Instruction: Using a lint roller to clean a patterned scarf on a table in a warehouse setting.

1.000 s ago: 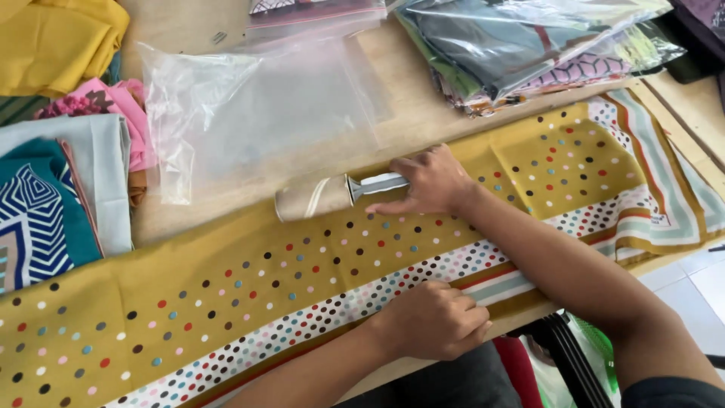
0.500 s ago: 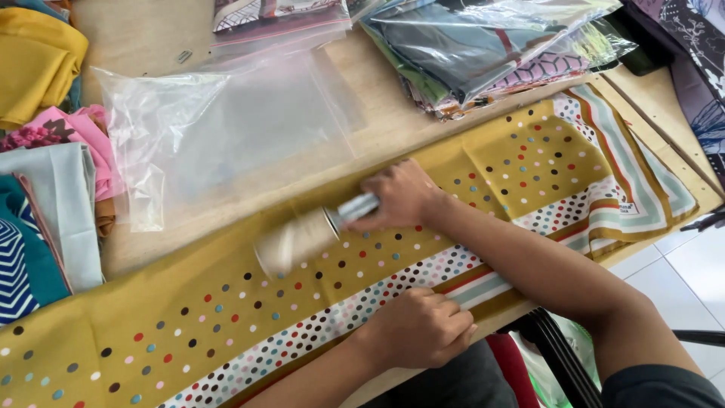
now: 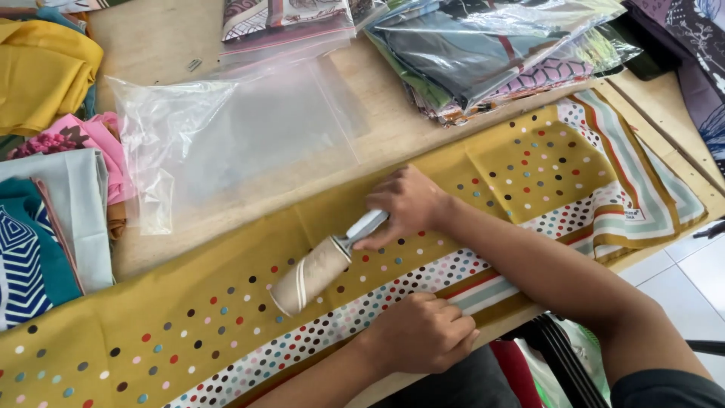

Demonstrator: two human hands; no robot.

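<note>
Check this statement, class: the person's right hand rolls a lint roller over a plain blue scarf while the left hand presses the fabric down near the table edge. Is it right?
Not quite. The scarf is mustard yellow with coloured dots and a striped border, not plain blue, as the head view shows. The rest stands: the right hand holds the lint roller on it, and the left hand presses the fabric near the table edge.

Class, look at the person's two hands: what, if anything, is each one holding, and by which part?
The right hand grips a lint roller by its grey handle, roll end lying on the mustard dotted scarf. The left hand holds nothing; it rests closed on the scarf's edge.
</note>
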